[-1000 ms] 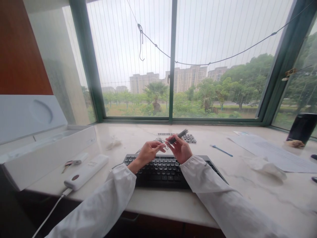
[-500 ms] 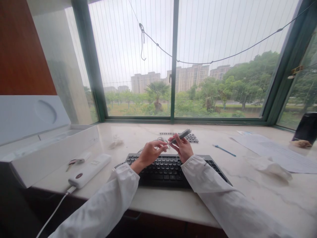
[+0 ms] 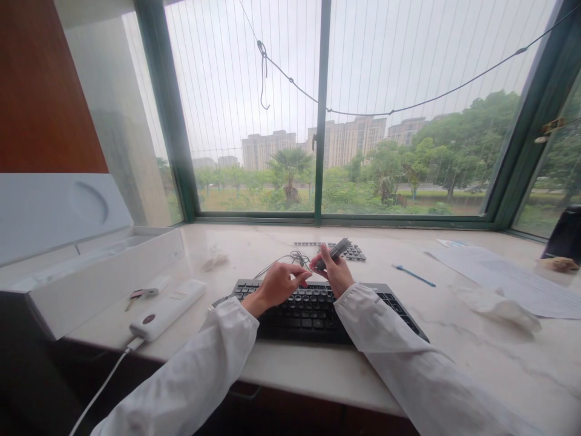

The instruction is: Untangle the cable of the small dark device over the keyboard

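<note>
My right hand [image 3: 336, 274] holds a small dark stick-shaped device [image 3: 333, 252], tilted up to the right, above the far edge of a black keyboard [image 3: 313, 310]. My left hand [image 3: 278, 283] hovers over the keyboard's left half, with its fingertips pinched near the device's lower end, where a thin grey cable [image 3: 285, 260] runs off and loops over the marble sill [image 3: 458, 339]. Whether the left fingers grip the cable is hard to tell. Both arms wear white sleeves.
An open white box [image 3: 91, 272] stands at the left, with a white power bank [image 3: 167, 309] on a white cord and a key beside it. Behind the hands lies a small keypad [image 3: 351, 251]. A blue pen [image 3: 414, 275], papers [image 3: 508, 278], crumpled tissue [image 3: 497, 306] and a dark object [image 3: 565, 233] lie at the right.
Both hands have lowered slightly toward the keyboard, and the dark device now tilts less steeply. The view has shifted a little to the left.
</note>
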`<state>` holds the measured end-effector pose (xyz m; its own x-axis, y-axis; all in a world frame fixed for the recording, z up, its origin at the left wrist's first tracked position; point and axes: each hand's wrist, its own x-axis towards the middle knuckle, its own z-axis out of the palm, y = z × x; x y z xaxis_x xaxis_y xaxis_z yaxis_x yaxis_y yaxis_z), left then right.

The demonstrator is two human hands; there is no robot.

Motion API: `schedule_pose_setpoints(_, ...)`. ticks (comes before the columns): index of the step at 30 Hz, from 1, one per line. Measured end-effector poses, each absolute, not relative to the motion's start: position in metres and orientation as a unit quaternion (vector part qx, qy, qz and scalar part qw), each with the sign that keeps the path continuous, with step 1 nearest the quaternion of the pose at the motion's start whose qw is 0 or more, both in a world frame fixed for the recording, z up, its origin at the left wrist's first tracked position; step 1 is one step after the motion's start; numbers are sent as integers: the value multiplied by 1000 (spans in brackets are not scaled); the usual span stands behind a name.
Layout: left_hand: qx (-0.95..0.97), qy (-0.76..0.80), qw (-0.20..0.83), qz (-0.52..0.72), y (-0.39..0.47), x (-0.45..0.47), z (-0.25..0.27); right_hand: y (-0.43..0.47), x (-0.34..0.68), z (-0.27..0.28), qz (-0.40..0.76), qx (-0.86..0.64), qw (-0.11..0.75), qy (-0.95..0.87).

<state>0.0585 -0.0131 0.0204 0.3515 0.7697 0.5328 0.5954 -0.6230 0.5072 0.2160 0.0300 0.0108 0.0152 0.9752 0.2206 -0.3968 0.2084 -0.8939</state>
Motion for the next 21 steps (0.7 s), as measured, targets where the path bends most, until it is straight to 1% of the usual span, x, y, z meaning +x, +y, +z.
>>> schedule_pose_setpoints(4, 812, 422, 118, 385, -13, 57, 20, 25, 213, 15, 623, -283, 625, -376)
schedule_pose_setpoints(7, 816, 408, 147, 383, -14, 58, 21, 23, 213, 18, 682, -246, 609, -322)
schedule_pose_setpoints(9, 826, 391, 174, 368, -14, 59, 23, 22, 215, 22, 710, -213, 599, -304)
schedule_pose_setpoints(11, 835, 383, 179, 353, -14, 57, 25, 20, 219, 25, 733, -185, 577, -308)
schedule_pose_setpoints(13, 835, 400, 149, 348, -12, 51, 29, 18, 223, 30, 748, -173, 552, -324)
schedule_pose_setpoints(17, 811, 475, 28, 339, -2, 23, 39, 13, 227, 34, 741, -191, 531, -364)
schedule_pose_setpoints(19, 806, 504, 4, 310, 3, 5, 42, 13, 225, 33, 723, -215, 532, -385)
schedule_pose_setpoints(21, 808, 523, 12, 272, 6, -13, 45, 13, 222, 30, 699, -239, 537, -408)
